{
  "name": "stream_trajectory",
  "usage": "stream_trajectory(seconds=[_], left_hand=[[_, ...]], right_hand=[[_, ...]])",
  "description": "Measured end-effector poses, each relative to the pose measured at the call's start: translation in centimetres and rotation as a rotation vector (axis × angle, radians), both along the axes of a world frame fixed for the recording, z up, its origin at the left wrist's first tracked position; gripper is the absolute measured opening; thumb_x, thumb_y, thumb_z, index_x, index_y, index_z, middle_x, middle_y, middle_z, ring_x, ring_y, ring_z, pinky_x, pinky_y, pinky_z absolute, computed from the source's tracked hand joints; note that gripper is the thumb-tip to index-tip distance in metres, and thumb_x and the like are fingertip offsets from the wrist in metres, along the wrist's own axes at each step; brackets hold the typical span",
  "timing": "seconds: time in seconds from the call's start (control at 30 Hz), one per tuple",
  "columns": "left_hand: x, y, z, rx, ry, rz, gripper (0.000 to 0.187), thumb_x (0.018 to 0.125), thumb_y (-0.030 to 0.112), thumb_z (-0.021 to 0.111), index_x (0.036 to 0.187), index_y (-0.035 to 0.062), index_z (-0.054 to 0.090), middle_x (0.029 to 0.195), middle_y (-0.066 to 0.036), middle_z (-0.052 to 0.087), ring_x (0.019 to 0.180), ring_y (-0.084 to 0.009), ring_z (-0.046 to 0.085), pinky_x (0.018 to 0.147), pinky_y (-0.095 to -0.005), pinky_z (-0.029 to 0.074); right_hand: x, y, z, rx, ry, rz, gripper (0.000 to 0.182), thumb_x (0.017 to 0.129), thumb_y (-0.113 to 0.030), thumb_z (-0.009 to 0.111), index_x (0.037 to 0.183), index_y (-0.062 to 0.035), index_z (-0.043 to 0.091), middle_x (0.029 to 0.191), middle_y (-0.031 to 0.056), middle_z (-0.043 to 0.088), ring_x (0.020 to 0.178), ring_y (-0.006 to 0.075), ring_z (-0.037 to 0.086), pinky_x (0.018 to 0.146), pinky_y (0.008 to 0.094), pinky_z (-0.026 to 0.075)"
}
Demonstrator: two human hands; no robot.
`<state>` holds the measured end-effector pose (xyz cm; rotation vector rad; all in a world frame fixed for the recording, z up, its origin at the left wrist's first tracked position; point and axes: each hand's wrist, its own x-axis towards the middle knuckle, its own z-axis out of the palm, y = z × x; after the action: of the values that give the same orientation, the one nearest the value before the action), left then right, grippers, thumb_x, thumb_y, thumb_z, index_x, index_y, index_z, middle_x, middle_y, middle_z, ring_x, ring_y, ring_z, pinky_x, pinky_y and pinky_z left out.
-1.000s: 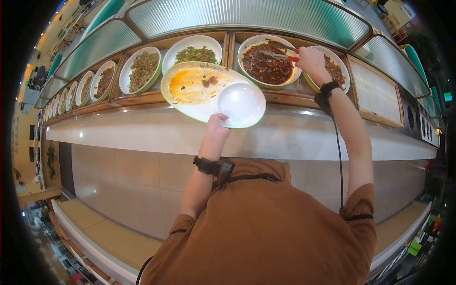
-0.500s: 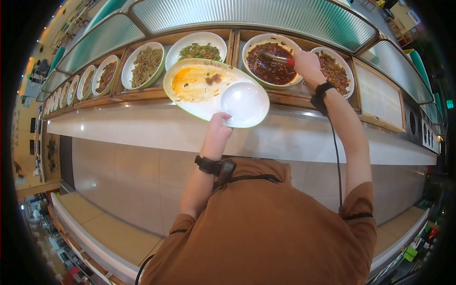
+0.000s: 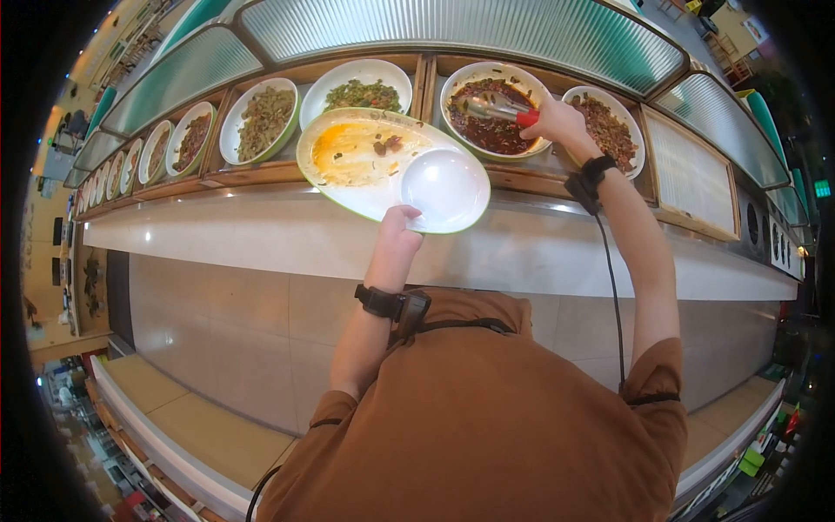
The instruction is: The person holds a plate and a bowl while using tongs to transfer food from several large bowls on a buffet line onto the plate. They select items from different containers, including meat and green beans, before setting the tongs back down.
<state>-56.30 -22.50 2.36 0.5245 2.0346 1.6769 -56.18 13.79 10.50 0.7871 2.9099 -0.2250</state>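
Note:
My left hand [image 3: 400, 233] grips the near edge of an oval white plate [image 3: 348, 193] with a green rim, thumb on top. Orange sauce and a few scraps of food smear the plate's left part; its round hollow on the right looks bare. My right hand [image 3: 558, 126] is closed round the red handle of metal tongs [image 3: 497, 108]. The tongs reach over a white bowl [image 3: 532, 80] of dark red, oily sauce with chopped pieces [image 3: 491, 130]. Whether their tips touch the sauce I cannot make out.
Bowls of chopped food stand in a wooden-framed counter: a green one [image 3: 361, 96], a brownish one [image 3: 265, 122], a reddish-brown one [image 3: 606, 130], and several more leftward. Ribbed glass panels [image 3: 461, 39] rise behind. A white counter ledge [image 3: 261, 239] runs in front. A cable [image 3: 614, 287] hangs from my right wrist.
My right hand has shifted slightly left and down, and the tongs' metal arms show more clearly above the sauce. The left hand and plate are nearly unchanged.

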Motion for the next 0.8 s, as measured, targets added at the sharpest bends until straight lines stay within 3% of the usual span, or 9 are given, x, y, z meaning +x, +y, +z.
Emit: stream_trajectory(seconds=[0.3, 0.4, 0.5, 0.53, 0.6, 0.63, 0.73, 0.77, 0.8], left_hand=[[0.4, -0.1, 1.3, -0.024, 0.007, 0.009, 0.04, 0.071, 0.0, 0.052, 0.11, -0.0036, 0.052, 0.099, -0.011, 0.057, 0.092, -0.0158, 0.053, 0.082, -0.0241, 0.043], [0.2, -0.2, 0.9, -0.053, -0.01, 0.004, 0.04, 0.071, -0.001, 0.052, 0.11, -0.0031, 0.052, 0.099, -0.011, 0.057, 0.093, -0.015, 0.052, 0.083, -0.0236, 0.042], [0.4, -0.1, 1.1, -0.048, -0.009, 0.014, 0.039, 0.071, -0.001, 0.052, 0.11, -0.0026, 0.052, 0.099, -0.01, 0.057, 0.094, -0.0151, 0.053, 0.084, -0.0241, 0.043], [0.3, -0.1, 0.4, -0.033, 0.007, 0.02, 0.039, 0.071, -0.001, 0.052, 0.11, -0.0024, 0.052, 0.098, -0.01, 0.057, 0.093, -0.0151, 0.053, 0.083, -0.0244, 0.043], [0.0, 0.0, -0.9, -0.003, 0.036, 0.03, 0.038, 0.071, -0.002, 0.053, 0.109, -0.002, 0.053, 0.098, -0.01, 0.057, 0.092, -0.0153, 0.054, 0.083, -0.025, 0.044], [0.0, -0.1, -0.5, -0.035, 0.056, 0.028, 0.037, 0.071, -0.003, 0.053, 0.108, -0.0021, 0.053, 0.099, -0.01, 0.057, 0.093, -0.0158, 0.054, 0.083, -0.0255, 0.044], [0.1, 0.2, 0.5, -0.071, 0.047, 0.021, 0.036, 0.071, -0.004, 0.053, 0.107, -0.003, 0.052, 0.1, -0.012, 0.057, 0.094, -0.0173, 0.054, 0.084, -0.0267, 0.044], [0.1, 0.3, 0.5, -0.053, -0.001, 0.025, 0.036, 0.07, -0.004, 0.053, 0.106, -0.0035, 0.052, 0.101, -0.013, 0.057, 0.095, -0.018, 0.054, 0.084, -0.0271, 0.045], [0.0, 0.5, 0.5, -0.035, -0.047, 0.029, 0.036, 0.07, -0.005, 0.054, 0.106, -0.004, 0.052, 0.102, -0.013, 0.057, 0.096, -0.0186, 0.054, 0.085, -0.0274, 0.045]], right_hand=[[-0.4, 2.2, 0.5, -0.208, -0.075, -0.123, 0.076, 0.056, -0.059, 0.079, 0.099, 0.0024, 0.069, 0.093, 0.0192, 0.069, 0.089, 0.0306, 0.068, 0.08, 0.0387, 0.052], [0.1, 2.7, -0.1, -0.171, -0.01, -0.08, 0.065, 0.062, -0.059, 0.077, 0.087, 0.0005, 0.069, 0.074, 0.0129, 0.066, 0.067, 0.0237, 0.065, 0.062, 0.0339, 0.05], [1.2, 3.0, -0.1, -0.594, 0.096, -0.099, 0.058, 0.073, -0.057, 0.072, 0.064, -0.0008, 0.061, 0.056, 0.0052, 0.055, 0.041, 0.0132, 0.049, 0.039, 0.0282, 0.034], [1.1, 2.3, 0.0, -0.668, 0.091, -0.188, 0.055, 0.08, -0.054, 0.068, 0.061, -0.0047, 0.054, 0.052, -0.0012, 0.046, 0.036, 0.0064, 0.036, 0.034, 0.0249, 0.021], [0.8, 2.2, 0.3, -0.669, -0.004, -0.195, 0.056, 0.081, -0.056, 0.066, 0.062, -0.0052, 0.053, 0.052, -0.0015, 0.044, 0.036, 0.0067, 0.037, 0.034, 0.0245, 0.021], [0.6, 2.9, -0.4, -0.723, -0.013, -0.158, 0.055, 0.081, -0.053, 0.067, 0.068, -0.0002, 0.059, 0.055, 0.0003, 0.049, 0.043, 0.0095, 0.044, 0.038, 0.0266, 0.031], [0.4, 1.9, -1.7, -0.451, 0.204, 0.07, 0.051, 0.078, -0.049, 0.07, 0.081, 0.0024, 0.066, 0.062, 0.0064, 0.058, 0.057, 0.0188, 0.059, 0.051, 0.0326, 0.044], [-0.1, 1.8, -1.6, -0.151, 0.027, 0.007, 0.044, 0.076, -0.043, 0.069, 0.09, -0.0015, 0.069, 0.072, 0.0138, 0.066, 0.076, 0.0296, 0.067, 0.068, 0.0398, 0.05], [-0.2, 0.6, -0.9, -0.078, 0.032, 0.033, 0.042, 0.075, -0.042, 0.07, 0.09, -0.0025, 0.069, 0.077, 0.0142, 0.067, 0.078, 0.031, 0.067, 0.069, 0.0405, 0.051]])
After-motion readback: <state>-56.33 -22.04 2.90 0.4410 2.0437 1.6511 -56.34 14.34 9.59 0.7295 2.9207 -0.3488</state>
